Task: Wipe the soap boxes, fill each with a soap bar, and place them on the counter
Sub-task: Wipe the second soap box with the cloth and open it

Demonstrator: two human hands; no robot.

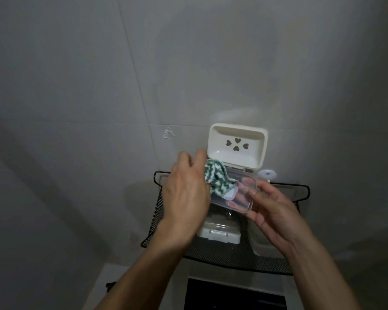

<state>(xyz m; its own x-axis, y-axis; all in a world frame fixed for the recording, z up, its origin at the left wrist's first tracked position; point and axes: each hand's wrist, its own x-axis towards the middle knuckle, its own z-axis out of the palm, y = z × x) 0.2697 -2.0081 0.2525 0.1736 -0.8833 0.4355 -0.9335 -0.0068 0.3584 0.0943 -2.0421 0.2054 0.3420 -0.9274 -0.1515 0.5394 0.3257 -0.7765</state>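
Two hands worked one open soap box [238,151] above a black mesh shelf [222,256].
Left hand [184,198] gripped a green-white cloth [217,179] inside the clear half — right hand [276,211] fingers curled under it.

a black mesh wire shelf [159,206] hangs on the grey tiled wall [76,86].

This place looks like a home bathroom or washing corner. The wall [76,86] is covered with large pale grey tiles with thin joints. A black wire-mesh rack [222,253] hangs on it and carries cream plastic soap boxes [218,233]. A small clear adhesive hook [169,133] sticks to the tiles. The light is dim.
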